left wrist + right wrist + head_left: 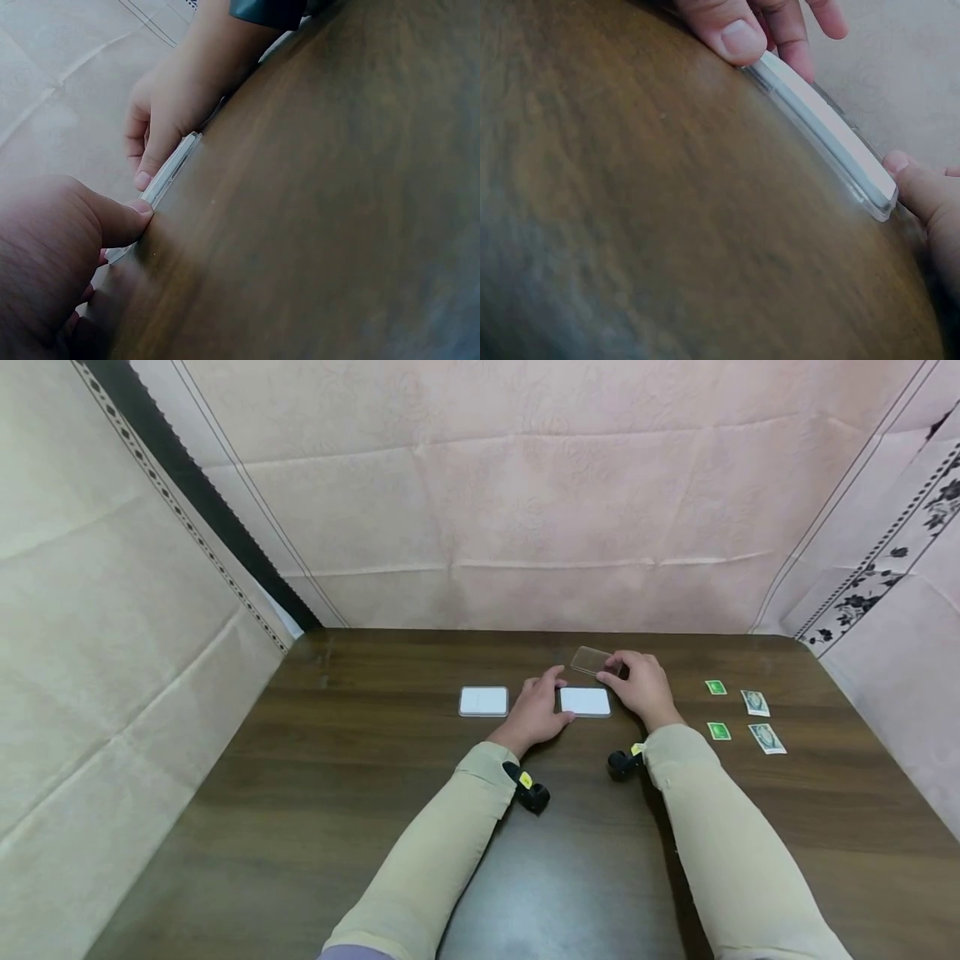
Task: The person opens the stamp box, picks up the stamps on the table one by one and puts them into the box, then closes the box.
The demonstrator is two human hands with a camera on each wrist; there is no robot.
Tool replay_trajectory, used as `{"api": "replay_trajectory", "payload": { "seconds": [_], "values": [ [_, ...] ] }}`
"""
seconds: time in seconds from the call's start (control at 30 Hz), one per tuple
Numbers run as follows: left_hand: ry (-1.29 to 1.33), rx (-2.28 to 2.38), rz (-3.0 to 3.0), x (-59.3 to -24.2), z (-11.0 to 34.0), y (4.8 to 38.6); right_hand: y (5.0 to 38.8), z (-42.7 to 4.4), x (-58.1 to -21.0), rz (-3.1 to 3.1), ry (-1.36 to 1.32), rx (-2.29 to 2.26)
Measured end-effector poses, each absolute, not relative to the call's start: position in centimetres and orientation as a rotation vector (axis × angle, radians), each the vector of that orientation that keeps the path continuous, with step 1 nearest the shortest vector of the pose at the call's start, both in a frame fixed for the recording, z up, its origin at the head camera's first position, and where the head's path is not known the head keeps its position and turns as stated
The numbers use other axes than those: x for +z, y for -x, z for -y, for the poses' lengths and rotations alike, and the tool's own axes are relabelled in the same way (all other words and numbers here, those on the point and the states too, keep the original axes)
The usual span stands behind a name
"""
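Observation:
My right hand pinches a clear plastic lid by its right side, just beyond the right-hand one of two shallow clear boxes. That clear box lies flat with something white and smooth filling it. My left hand grips it at the left end, thumb at the near corner and fingers toward the far one. Close up in the right wrist view, the left thumb presses the end of the box. To the left lies a similar white-filled box, untouched.
Two small green stamp-like pieces and two larger pale ones lie on the right of the brown wooden table. Pale cloth hangs behind it and along both sides. Black wrist cameras are strapped to both sleeves.

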State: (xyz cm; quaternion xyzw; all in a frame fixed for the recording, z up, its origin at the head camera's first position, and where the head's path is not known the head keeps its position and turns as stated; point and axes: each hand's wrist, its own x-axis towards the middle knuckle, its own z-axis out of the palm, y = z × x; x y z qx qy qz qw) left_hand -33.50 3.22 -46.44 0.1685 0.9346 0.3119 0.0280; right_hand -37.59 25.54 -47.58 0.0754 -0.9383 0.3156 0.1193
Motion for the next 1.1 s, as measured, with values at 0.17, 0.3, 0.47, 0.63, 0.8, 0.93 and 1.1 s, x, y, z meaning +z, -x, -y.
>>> {"api": "replay_trajectory", "payload": {
  "seconds": [0.17,0.3,0.47,0.63,0.8,0.93,1.1],
  "values": [
    [-0.53,0.956,-2.887,-46.4,-3.2,33.5,37.7,-25.5,-47.6,2.754,-0.209,0.884],
    [-0.54,0.935,-2.896,-46.3,-3.3,33.4,37.9,-25.5,-47.5,2.741,-0.215,0.863],
    [-0.536,0.935,-2.896,-46.3,-3.3,33.4,38.0,-25.3,-47.4,2.78,-0.199,0.814],
    [-0.529,0.943,-2.894,-46.3,-3.2,33.4,37.9,-25.2,-47.4,2.8,-0.206,0.788],
    [-0.529,0.949,-2.887,-46.4,-3.2,33.4,37.8,-24.9,-47.4,2.797,-0.228,0.778],
    [-0.537,0.946,-2.882,-46.5,-3.2,33.5,37.8,-24.5,-47.3,2.806,-0.23,0.78],
    [-0.541,0.943,-2.89,-46.5,-3.2,33.6,37.9,-24.1,-47.0,2.818,-0.222,0.8]
  ]
}}
